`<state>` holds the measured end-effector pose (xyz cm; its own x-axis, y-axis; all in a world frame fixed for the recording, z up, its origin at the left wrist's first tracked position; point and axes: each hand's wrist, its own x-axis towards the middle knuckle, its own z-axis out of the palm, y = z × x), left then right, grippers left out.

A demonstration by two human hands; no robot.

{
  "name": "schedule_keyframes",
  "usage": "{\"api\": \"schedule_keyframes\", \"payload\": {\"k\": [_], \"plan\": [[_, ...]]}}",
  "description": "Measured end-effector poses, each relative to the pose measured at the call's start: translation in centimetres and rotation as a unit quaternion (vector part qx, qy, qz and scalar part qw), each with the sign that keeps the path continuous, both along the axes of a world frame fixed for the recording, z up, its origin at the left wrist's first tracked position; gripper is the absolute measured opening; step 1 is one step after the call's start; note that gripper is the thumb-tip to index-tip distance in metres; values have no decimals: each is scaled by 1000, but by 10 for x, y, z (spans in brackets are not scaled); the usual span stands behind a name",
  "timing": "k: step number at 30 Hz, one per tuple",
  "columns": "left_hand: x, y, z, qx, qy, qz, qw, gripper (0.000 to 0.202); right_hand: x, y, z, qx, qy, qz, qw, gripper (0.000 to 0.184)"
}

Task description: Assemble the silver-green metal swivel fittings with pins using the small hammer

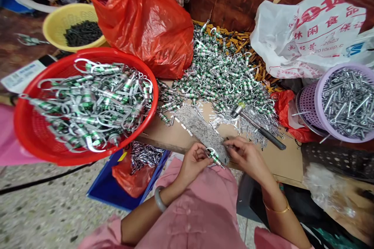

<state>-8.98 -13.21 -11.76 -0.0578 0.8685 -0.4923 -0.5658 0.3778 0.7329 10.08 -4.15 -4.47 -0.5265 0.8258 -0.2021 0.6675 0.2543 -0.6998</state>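
My left hand (196, 160) is closed, pinching a small green-and-silver fitting (214, 156) with a curved pale hook and a thin pointed end. The fitting is tilted over the near end of a speckled grey stone slab (201, 126). My right hand (244, 153) is just right of the slab, its thumb and fingertips pressed together; I cannot make out what is in them. Many similar fittings lie in a pile (224, 72) beyond the slab. Small flat metal links (187, 129) are scattered on and beside the stone. A hammer (258, 126) lies to the right.
At left, a red basket (153, 101) holds many fittings; behind it are a yellow basket (52, 31) of black parts and a red bag (146, 19). A purple basket (318, 101) of metal pins and a white bag (309, 35) are at right. Below is a blue bin (109, 186).
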Motion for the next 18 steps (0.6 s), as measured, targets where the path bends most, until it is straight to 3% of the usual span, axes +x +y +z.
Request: {"api": "schedule_keyframes", "payload": {"k": [3,5,8,11,16,18], "plan": [[-1,1,2,0,-5,-10,1000,46,-3,-11,2,-71,24,-32,997,13],[-2,2,4,-1,-8,-11,1000,47,-8,-16,-2,-65,44,-62,995,15],[-2,2,7,-4,-11,-8,1000,47,-16,-20,-10,-6,58,-93,994,21],[-2,3,10,-4,-8,-7,1000,46,-18,-23,-15,58,38,-82,994,24],[-2,4,10,-6,-6,-9,1000,45,-9,-27,-7,184,-104,-24,977,26],[-2,3,10,-6,-10,-9,1000,45,-9,-28,-3,196,-129,-16,972,25]]}}
